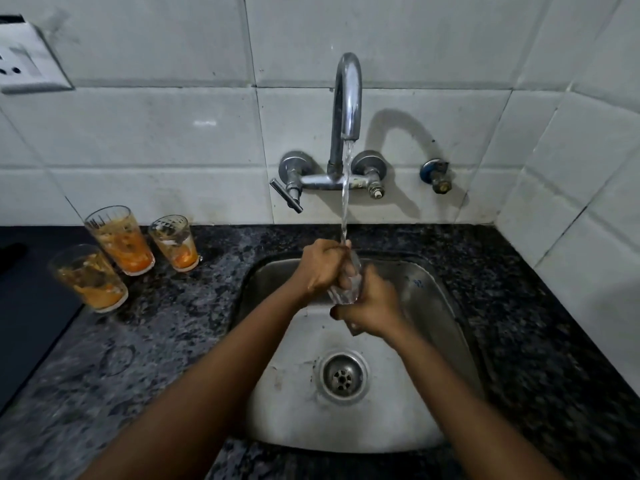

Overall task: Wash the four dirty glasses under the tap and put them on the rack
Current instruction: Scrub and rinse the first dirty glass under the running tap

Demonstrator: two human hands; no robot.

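Note:
Over the steel sink (433, 358), a clear glass (348, 289) is held tilted under the running tap (348, 95). My left hand (320, 266) grips its upper part, with fingers at or inside the rim where the water stream lands. My right hand (372, 306) holds its base from below. Three dirty glasses with orange residue stand on the dark granite counter (156, 341) to the left: a tall one (121, 239), a smaller one (175, 242) beside it, and a nearer one (90, 277). No rack is in view.
The drain (343, 375) sits in the sink's middle. A lever handle (285, 195) sticks out left of the tap, and a small valve (436, 174) is on the wall to the right. A socket plate (24, 60) is at the upper left. White tiles enclose the right corner.

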